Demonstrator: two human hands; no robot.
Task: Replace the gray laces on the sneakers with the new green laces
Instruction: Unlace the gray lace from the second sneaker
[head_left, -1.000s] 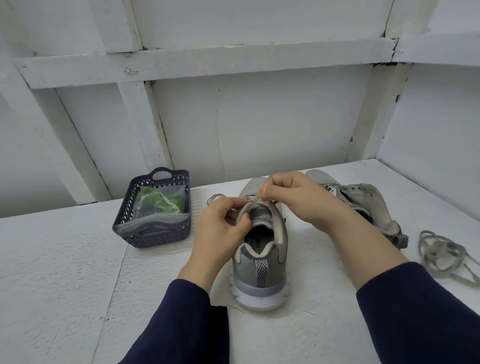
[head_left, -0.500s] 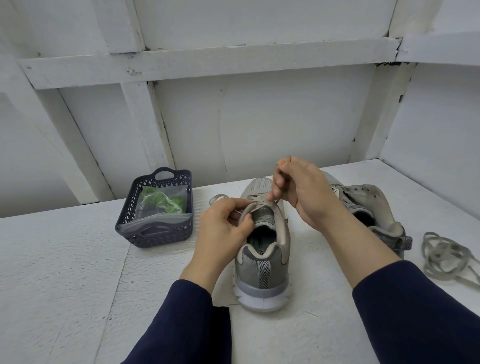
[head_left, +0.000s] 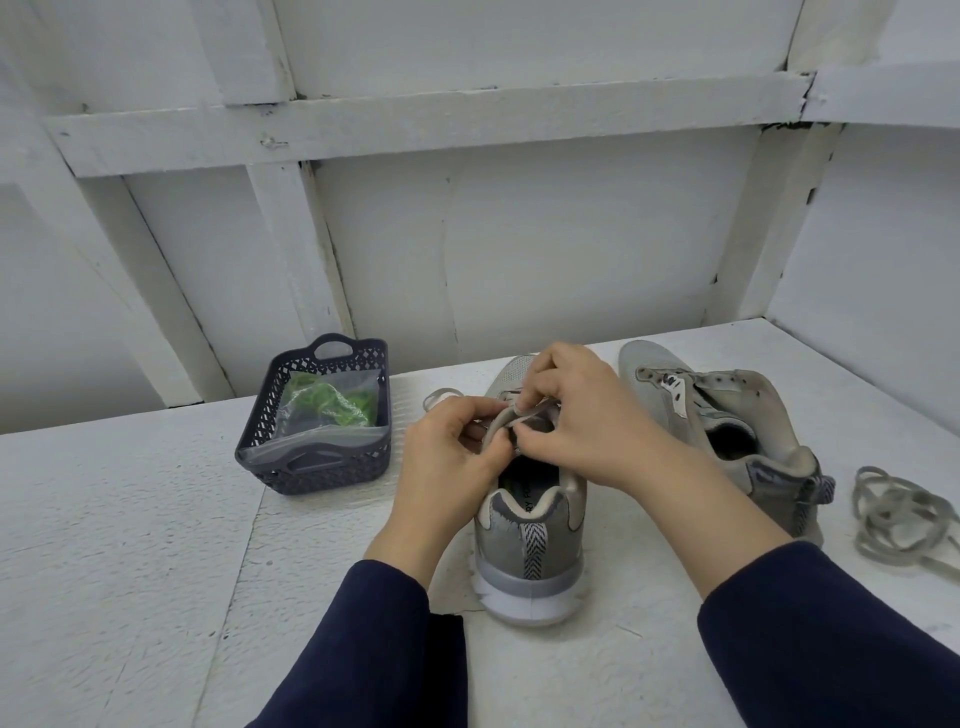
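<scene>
The gray lace (head_left: 525, 412) is partly threaded through the top eyelets of the near sneaker (head_left: 530, 551), which stands upright in the middle of the tabletop (head_left: 130, 519) with its heel toward the camera and its toe toward the wall. The right hand (head_left: 587, 415) reaches over the shoe's opening, its curled fingers (head_left: 535, 387) pinching a strand of that lace just above the tongue. The left hand (head_left: 447, 467) is at the shoe's left side, thumb and fingers pressed together on the upper edge of the tongue; a loop of the same lace lies on the tabletop just beyond its knuckles. Both forearms wear dark blue sleeves (head_left: 374, 649). Just to the right stands the second sneaker (head_left: 727, 415), tilted slightly, its eyelets bare and its tongue pulled open. Further right, near the picture's edge, a removed gray lace (head_left: 893, 514) lies in a loose heap. To the left of the hands, apart from the shoes, sits a dark perforated plastic basket (head_left: 311, 470) with handle cut-outs, and inside it a clear plastic bag (head_left: 322, 436) holding the green laces (head_left: 332, 402). Behind everything rises a white paneled wall (head_left: 571, 249) with painted wooden framing.
</scene>
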